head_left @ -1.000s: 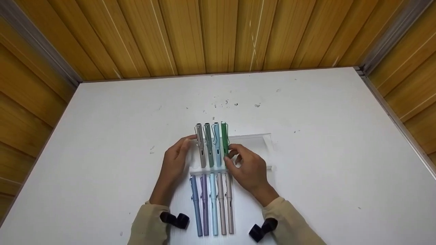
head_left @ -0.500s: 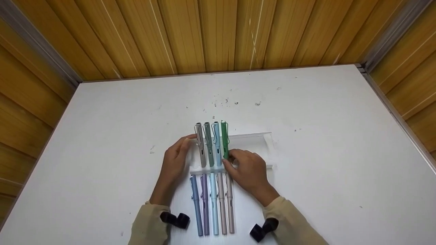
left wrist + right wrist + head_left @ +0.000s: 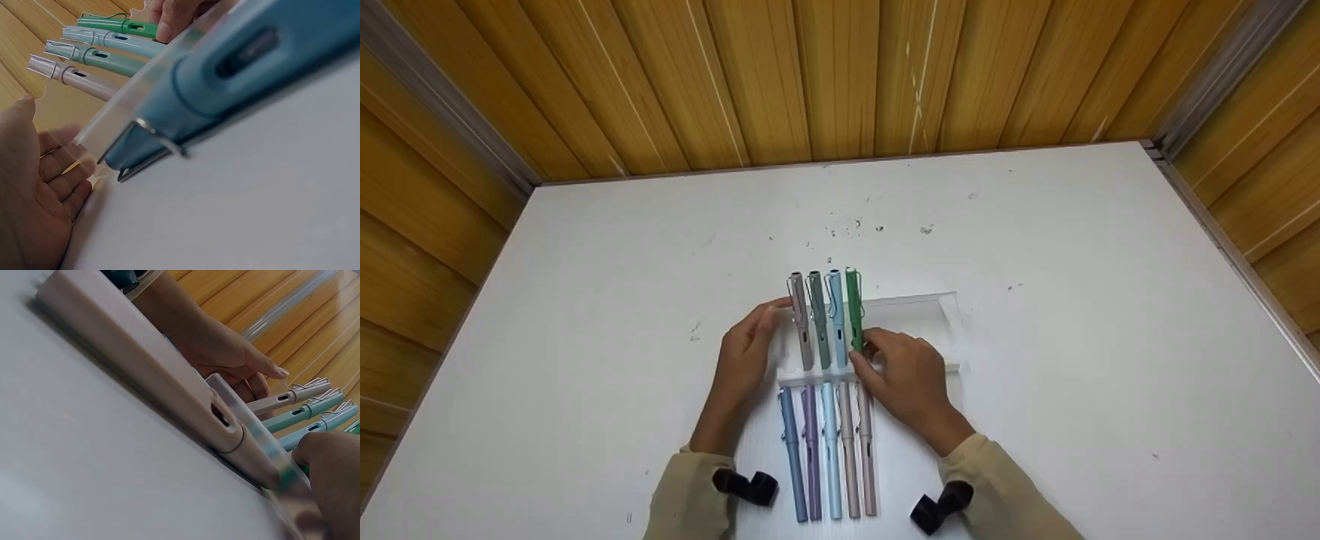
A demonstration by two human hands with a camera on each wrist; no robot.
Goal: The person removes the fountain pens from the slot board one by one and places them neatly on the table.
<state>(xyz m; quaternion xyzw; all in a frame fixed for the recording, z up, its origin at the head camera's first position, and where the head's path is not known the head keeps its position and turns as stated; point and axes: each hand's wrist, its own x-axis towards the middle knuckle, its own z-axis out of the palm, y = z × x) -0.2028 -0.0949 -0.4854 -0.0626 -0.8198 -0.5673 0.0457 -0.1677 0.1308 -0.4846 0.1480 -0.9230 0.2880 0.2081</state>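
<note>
A clear plastic pen holder bears a row of upper pens leaning side by side: a taupe pen, a grey-green pen, a light blue pen and a green pen at the right end. My right hand pinches the green pen near its lower end, thumb in front. My left hand holds the holder's left end; some of its fingers show through the clear plastic in the left wrist view. In the right wrist view, my right hand hides part of the green pen.
In front of the holder's ledge lies a lower row: a blue pen, a purple pen, a pale blue pen and two taupe pens. The white table has dark marks. Wood-patterned walls surround it.
My right hand's fingers have slid slightly down the green pen and drawn closer together. My left hand and the other pens stay in place.
</note>
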